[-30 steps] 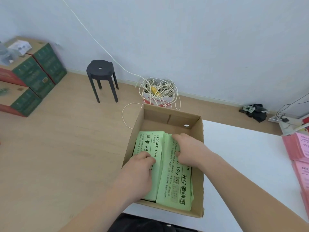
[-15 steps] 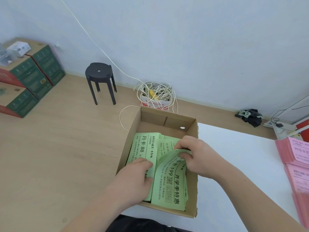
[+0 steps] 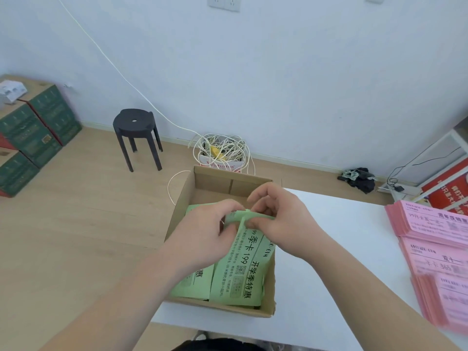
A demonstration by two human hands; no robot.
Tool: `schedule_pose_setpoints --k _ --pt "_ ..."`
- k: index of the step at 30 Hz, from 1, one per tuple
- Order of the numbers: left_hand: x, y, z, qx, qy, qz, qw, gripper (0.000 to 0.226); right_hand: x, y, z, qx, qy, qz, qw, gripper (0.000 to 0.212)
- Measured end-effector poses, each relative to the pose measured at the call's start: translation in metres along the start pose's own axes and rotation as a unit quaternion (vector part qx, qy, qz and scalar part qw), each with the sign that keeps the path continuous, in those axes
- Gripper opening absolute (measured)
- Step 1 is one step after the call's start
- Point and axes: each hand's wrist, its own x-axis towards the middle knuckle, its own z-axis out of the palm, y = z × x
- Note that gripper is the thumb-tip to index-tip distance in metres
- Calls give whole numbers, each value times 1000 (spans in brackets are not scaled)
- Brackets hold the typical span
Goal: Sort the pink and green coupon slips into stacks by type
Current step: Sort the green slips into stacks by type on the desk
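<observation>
Head view. A cardboard box [image 3: 228,183] is seen at the left edge of a white table [image 3: 342,249], holding 2 stacks of green slips side by side. The green coupon slips [image 3: 243,272] marked 199 lie in the right half of the box, their long axis running from the near wall toward the far wall. Their far end is curled upward and is pinched there by both hands. The left hand [image 3: 202,234] is closed on that end from the left, with its fingers curled over it. The right hand [image 3: 283,219] grips it from the right between thumb and fingertips, the other fingers arched above. The second green stack [image 3: 192,285] lies flat alongside, partly hidden under the left forearm. Pink coupon stacks [image 3: 435,229] are laid out well apart at the table's right edge, nearer the right hand. Slips are judged to be under separation at the raised far end, so a peel would run from there toward the near end.
</observation>
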Motion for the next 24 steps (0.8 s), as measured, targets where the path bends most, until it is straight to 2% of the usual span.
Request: schedule_pose_setpoints --k 3,5,6,9,12,14,17,19,22,24 --pt "-1 13 -7 -32 -22 -1 999 37 1 -6 -6 -23 -14 -10 1000 36" --pt "-1 19 -12 -75 -36 -9 997 30 1 -9 -14 -21 -15 -19 1000 36" --pt "0 24 -14 -61 -27 1 998 27 0 -13 -19 -14 -12 -27 999 36" --pt "10 41 -13 28 56 38 997 33 -4 -24 -38 19 25 -62 998 39" --pt "22 70 -12 -26 110 20 993 33 -10 -13 -74 110 98 -52 988 52" --pt "29 96 -5 -86 132 9 987 29 -17 8 -100 184 57 -17 981 55" --pt "40 136 19 -206 159 -11 965 28 -32 50 -128 220 -16 3 975 31" --pt "49 154 44 -247 161 -28 955 26 -41 77 -147 231 -40 22 972 24" --pt "61 156 98 -267 150 -86 948 23 -52 121 -173 165 -53 71 982 17" --pt "61 148 141 -273 114 -142 945 20 -56 151 -182 53 -23 121 991 16"
